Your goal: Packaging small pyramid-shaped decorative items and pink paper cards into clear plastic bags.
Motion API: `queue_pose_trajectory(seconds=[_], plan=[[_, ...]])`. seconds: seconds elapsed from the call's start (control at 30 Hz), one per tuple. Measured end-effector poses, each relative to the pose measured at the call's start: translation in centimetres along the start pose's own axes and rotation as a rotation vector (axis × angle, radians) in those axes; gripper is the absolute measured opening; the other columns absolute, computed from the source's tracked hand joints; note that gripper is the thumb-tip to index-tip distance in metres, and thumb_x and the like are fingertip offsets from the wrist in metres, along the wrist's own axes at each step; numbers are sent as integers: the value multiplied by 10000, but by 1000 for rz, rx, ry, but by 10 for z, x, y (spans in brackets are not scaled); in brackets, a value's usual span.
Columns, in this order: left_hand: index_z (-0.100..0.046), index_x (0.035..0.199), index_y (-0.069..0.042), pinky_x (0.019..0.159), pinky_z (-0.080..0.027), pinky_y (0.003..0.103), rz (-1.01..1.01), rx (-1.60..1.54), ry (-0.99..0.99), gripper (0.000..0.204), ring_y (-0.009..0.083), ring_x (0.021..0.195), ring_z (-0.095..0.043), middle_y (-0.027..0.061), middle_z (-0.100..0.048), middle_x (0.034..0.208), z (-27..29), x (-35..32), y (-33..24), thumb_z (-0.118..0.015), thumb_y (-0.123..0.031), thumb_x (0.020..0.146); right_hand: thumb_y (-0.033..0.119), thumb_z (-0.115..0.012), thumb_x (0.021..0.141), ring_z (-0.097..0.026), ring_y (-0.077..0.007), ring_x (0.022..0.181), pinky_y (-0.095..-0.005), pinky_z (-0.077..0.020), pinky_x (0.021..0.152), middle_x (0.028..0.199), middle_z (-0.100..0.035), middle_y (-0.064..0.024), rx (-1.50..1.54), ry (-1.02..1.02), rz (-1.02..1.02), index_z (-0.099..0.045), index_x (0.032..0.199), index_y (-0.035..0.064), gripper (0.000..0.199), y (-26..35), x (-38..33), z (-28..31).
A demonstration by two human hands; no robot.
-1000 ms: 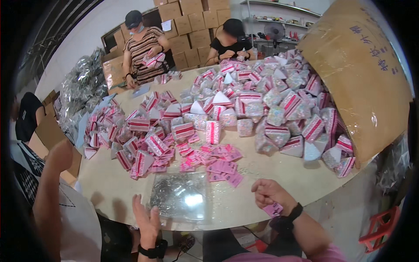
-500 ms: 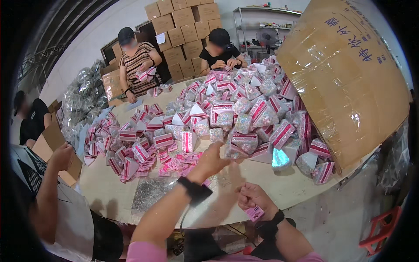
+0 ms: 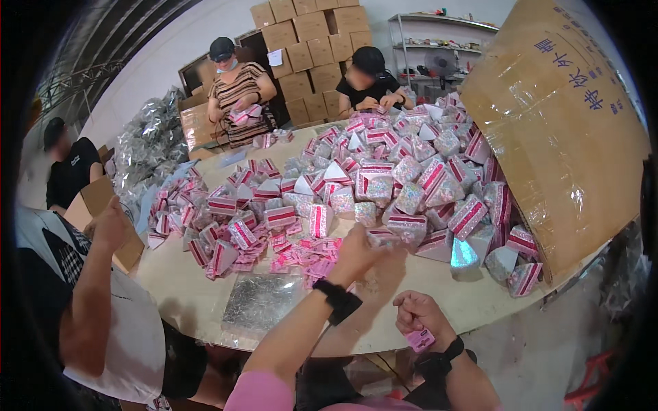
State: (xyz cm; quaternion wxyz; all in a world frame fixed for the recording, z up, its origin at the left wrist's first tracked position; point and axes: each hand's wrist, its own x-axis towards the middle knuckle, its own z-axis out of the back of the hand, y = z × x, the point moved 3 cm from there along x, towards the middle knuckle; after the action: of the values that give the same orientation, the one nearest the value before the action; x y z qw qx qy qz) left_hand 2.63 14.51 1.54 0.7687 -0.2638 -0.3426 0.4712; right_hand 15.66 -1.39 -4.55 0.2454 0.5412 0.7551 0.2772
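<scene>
My left hand (image 3: 356,253) reaches out over the table (image 3: 185,288) and closes on a small clear packet (image 3: 381,237) at the near edge of a big pile of pink and silver packets (image 3: 384,178). A black band sits on that wrist. My right hand (image 3: 419,316) stays near the table's front edge, fingers curled on a small pink card (image 3: 419,340). Loose pink cards (image 3: 301,250) lie just left of my left hand. A stack of clear bags (image 3: 260,301) lies flat on the table near me.
A large tilted cardboard box (image 3: 555,130) spills packets at the right. A person in a white shirt (image 3: 103,301) stands close at my left. Two people work at the far side before stacked cartons (image 3: 308,41); another sits far left. Silver bags (image 3: 147,151) are heaped left.
My left hand has come up from the table's near edge and reached forward to the pile, closing on a clear packet. My right hand has held the pink card throughout.
</scene>
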Motion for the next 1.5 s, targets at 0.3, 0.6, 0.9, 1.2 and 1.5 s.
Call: queue_pose_trajectory(seconds=[0.3, 0.6, 0.9, 1.2, 1.5], plan=[[-343, 1311, -83, 758, -536, 369, 510, -1495, 40, 522, 263, 952, -612, 139, -535, 1154, 22, -124, 8, -622, -114, 870, 86, -547, 908, -428, -79, 459, -226, -329, 447, 597, -523, -37, -464, -188, 114, -587, 989, -50, 164, -1, 1, -19], [-270, 1360, -64, 857, -504, 343, 388, -1353, -69, 664, 222, 1049, -563, 134, -505, 1199, 33, -158, 16, -633, 8, 809, 51, -568, 871, -587, -143, 660, -262, -469, 616, 765, -628, -101, -1173, -230, 466, -638, 1005, -10, 163, 8, -6, -109], [-247, 1352, -27, 923, -474, 351, 289, -1196, -199, 720, 225, 1118, -519, 154, -456, 1254, 37, -158, 6, -664, 30, 768, 35, -572, 848, -643, -325, 776, -341, -504, 684, 855, -638, -198, -1407, -224, 596, -632, 987, -19, 161, -2, 0, -112], [-262, 1345, -23, 948, -447, 343, 233, -1144, -211, 734, 219, 1127, -508, 151, -454, 1254, 34, -158, 5, -699, 0, 756, 40, -568, 848, -631, -330, 735, -346, -500, 655, 817, -627, -196, -1423, -229, 564, -625, 944, -27, 130, 5, 1, -115], [-290, 1338, -33, 942, -454, 346, 227, -1125, -217, 728, 221, 1122, -510, 124, -457, 1242, 28, -159, 4, -699, 8, 736, 52, -560, 856, -638, -320, 748, -341, -502, 667, 832, -632, -195, -1403, -240, 533, -628, 953, -25, 142, 7, -1, -111]])
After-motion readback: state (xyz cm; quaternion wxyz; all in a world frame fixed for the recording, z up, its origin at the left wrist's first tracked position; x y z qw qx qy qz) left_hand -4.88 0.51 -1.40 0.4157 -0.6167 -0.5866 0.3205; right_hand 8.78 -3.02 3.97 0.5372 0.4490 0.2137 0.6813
